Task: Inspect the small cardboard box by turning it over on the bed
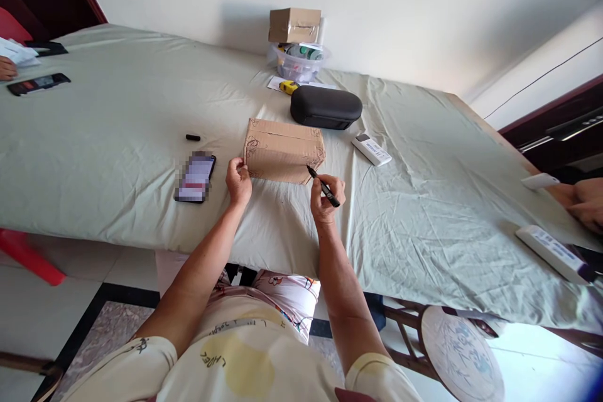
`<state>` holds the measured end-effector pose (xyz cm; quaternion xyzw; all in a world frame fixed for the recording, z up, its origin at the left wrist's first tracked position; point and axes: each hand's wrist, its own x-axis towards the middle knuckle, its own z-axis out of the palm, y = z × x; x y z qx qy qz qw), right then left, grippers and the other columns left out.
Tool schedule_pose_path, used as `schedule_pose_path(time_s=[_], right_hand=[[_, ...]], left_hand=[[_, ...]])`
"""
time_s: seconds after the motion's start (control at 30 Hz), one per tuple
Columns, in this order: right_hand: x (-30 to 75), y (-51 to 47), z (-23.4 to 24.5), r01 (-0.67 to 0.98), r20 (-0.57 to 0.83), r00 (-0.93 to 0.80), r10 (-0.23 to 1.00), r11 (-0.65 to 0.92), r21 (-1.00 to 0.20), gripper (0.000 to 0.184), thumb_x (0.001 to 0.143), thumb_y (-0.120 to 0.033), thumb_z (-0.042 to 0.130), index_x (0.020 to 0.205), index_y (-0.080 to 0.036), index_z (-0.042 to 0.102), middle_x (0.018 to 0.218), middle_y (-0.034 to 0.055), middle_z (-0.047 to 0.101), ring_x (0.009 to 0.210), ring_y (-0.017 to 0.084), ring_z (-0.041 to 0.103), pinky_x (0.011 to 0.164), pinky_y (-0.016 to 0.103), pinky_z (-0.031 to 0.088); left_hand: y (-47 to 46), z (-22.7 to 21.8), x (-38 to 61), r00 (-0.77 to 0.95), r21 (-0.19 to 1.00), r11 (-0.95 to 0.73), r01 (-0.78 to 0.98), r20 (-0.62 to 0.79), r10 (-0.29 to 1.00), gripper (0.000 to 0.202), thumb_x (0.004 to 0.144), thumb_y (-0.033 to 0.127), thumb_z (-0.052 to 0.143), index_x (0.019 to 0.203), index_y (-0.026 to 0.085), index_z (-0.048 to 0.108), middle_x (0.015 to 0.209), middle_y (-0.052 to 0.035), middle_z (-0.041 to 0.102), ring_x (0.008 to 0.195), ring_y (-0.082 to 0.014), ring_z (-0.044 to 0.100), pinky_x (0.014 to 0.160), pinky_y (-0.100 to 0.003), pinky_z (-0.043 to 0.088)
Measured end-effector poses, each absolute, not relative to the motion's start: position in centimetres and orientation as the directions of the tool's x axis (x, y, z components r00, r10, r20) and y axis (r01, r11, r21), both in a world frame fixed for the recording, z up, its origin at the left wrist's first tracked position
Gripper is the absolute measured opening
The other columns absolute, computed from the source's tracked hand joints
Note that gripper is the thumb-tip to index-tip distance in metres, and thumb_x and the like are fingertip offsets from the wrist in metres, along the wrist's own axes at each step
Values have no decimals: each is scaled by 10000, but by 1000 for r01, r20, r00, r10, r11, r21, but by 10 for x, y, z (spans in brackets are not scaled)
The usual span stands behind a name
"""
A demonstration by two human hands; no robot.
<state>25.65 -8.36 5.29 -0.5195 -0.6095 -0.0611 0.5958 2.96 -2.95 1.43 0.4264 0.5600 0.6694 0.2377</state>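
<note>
A brown cardboard box [282, 152] lies on the cloth-covered table in front of me, with dark scribbled drawings near its corners. My left hand [239, 181] is closed on the box's left edge, thumb and fingers against its near left corner. In my right hand [328, 196] is a black marker [325, 188], gripped like a pen. Its tip points at the lower right part of the box; whether it touches the cardboard I cannot tell. The black marker cap [193, 137] lies apart, to the left of the box.
Left of the box is a phone [195, 179]. Behind it stand a black case [326, 107], a yellow tape measure [288, 86] and a plastic basket [301, 68] under another carton [294, 25]. A white device [372, 149] lies rightward. Other people's hands show at both sides.
</note>
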Motion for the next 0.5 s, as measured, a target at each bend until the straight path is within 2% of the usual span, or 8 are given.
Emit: schedule_pose_path(time_s=[0.17, 0.37, 0.5], right_hand=[[268, -82, 54, 655, 817, 394, 421, 496, -571, 186, 1022, -416, 583, 986, -247, 651, 897, 25, 637, 850, 198, 626, 847, 395, 513], [266, -83, 58, 681, 826, 220, 519, 524, -511, 230, 993, -428, 572, 1114, -260, 674, 999, 60, 643, 949, 220, 651, 884, 424, 548], [281, -75, 52, 679, 814, 375, 443, 466, -567, 329, 1003, -444, 558, 1255, -251, 644, 1131, 88, 652, 1076, 246, 646, 990, 468, 534]], left_hand=[[-28, 13, 30, -518, 958, -254, 135, 287, 806, 104, 936, 173, 571, 1022, 215, 611, 1054, -73, 714, 1025, -213, 694, 976, -322, 536], [-30, 16, 32, -529, 958, -255, 132, 285, 799, 150, 893, 132, 562, 1006, 214, 616, 1033, -63, 721, 996, -201, 695, 939, -311, 557], [-33, 22, 32, -561, 947, -280, 155, 318, 765, 309, 853, 70, 535, 1119, 214, 595, 1154, -90, 705, 1087, -207, 696, 990, -325, 555]])
